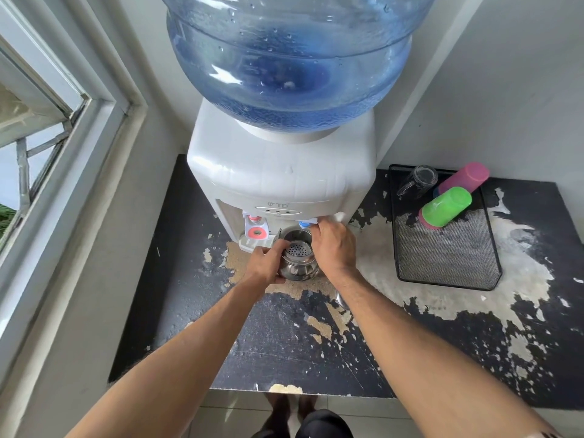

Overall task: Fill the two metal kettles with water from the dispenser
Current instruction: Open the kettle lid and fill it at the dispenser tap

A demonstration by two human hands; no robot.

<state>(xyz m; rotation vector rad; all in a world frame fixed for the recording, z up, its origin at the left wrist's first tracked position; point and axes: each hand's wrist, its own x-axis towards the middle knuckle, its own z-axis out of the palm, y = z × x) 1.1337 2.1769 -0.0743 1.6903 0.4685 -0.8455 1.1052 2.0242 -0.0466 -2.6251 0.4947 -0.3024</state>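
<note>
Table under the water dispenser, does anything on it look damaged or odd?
Yes. The black table top is badly peeled, with pale bare patches beside the mesh tray and in front of the dispenser. In the tray, the green cup and pink cup lie tipped over.

The only readable marking is the brand "TD", in grey capital letters with a small shield-like emblem to its left, on the front panel of the white water dispenser (281,172). It sits on a narrow raised badge (278,207) just above the two taps, centred between the red tap (256,227) on the left and the blue tap (306,223) on the right. Below the letters, the badge carries a row of small dark dots; any wording beside them is too small and blurred to read. Nothing else in view carries readable text, numbers or signs.
</note>
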